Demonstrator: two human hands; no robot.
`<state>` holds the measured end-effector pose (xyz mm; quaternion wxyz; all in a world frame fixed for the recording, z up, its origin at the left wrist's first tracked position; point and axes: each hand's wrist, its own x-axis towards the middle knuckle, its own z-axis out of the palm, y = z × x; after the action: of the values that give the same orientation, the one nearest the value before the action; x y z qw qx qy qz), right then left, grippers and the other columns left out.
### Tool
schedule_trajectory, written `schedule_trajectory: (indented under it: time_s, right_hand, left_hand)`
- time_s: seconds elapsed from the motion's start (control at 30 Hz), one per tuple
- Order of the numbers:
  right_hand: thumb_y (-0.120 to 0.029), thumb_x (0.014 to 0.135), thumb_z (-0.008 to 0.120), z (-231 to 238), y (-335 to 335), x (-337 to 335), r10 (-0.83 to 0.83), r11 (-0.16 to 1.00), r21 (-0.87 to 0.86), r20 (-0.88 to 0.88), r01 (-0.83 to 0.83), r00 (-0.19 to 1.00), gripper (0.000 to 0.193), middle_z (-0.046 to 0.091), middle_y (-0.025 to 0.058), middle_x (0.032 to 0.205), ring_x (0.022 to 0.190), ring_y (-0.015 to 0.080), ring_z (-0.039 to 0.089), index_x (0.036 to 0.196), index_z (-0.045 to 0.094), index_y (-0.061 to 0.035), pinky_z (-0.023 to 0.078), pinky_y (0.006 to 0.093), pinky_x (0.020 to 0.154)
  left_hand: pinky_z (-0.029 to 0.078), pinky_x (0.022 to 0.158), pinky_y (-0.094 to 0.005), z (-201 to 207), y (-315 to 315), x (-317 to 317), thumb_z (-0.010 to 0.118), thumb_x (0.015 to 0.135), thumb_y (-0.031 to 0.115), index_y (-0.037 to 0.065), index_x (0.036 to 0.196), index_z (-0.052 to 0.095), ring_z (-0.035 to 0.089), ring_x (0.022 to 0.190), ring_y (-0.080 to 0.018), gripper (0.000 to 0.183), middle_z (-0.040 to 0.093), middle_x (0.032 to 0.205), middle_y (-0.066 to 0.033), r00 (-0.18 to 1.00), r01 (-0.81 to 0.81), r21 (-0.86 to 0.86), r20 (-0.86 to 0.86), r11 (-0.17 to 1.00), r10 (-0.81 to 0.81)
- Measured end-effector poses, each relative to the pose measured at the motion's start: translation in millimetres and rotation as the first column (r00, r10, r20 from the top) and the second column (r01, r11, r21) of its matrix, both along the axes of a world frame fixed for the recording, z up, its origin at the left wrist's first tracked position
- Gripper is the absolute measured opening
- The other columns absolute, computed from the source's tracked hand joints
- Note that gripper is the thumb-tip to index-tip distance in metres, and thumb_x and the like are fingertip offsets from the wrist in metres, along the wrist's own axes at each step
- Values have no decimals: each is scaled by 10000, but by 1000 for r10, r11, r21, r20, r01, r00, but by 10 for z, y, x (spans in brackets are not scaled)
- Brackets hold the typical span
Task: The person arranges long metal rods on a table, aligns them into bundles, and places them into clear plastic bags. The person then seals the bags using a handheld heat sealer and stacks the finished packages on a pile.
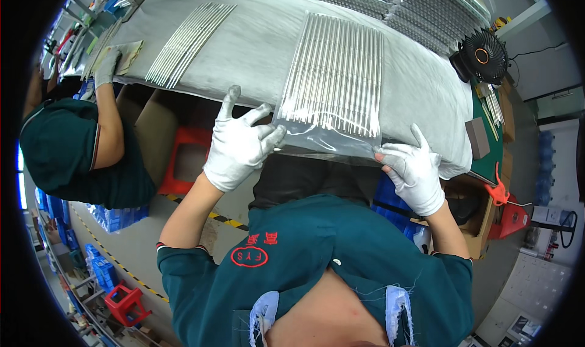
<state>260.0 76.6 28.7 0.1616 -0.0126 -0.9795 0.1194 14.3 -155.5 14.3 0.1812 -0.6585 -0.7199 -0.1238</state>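
A clear plastic bag lies on the covered table in front of me, its lower end hanging at the near edge. Inside it, a row of slim silver metal rods lies side by side. My left hand, in a white glove with greyed fingertips, pinches the bag's near left corner between thumb and finger, with other fingers spread. At the near right corner, my gloved right hand pinches the bag's edge; a bare fingertip shows through the glove.
Another row of rods lies on the grey table cover to the left. Stacked bagged rods fill the far side. A black fan stands at the right corner. A co-worker sits at left, beside a red stool.
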Motion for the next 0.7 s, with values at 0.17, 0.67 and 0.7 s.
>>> schedule_trajectory:
  time_s: [0.17,0.67,0.7]
  right_hand:
    - [-147,768,697,269,0,26,63,997,-60,208,-51,976,190,681,-28,858,884,143,650,952,677,-190,309,593,1054]
    - [-429,820,650,309,447,-588,-169,741,-306,777,598,606,373,631,66,546,493,194,622,758,727,-70,489,318,523]
    - [-436,824,642,306,452,-603,-150,707,-316,807,632,571,383,629,65,542,489,198,620,760,724,-67,492,322,528]
  left_hand:
    - [218,1067,-656,165,-71,47,724,704,212,203,873,674,672,910,-219,176,661,688,40,988,78,-130,140,988,-60]
    - [476,868,-382,204,379,-578,755,692,236,76,1120,644,622,693,-292,470,630,639,-109,810,-91,-354,517,931,275]
    - [498,812,-382,177,384,-603,755,692,224,72,1147,629,622,697,-298,497,630,642,-112,799,-103,-390,516,915,310]
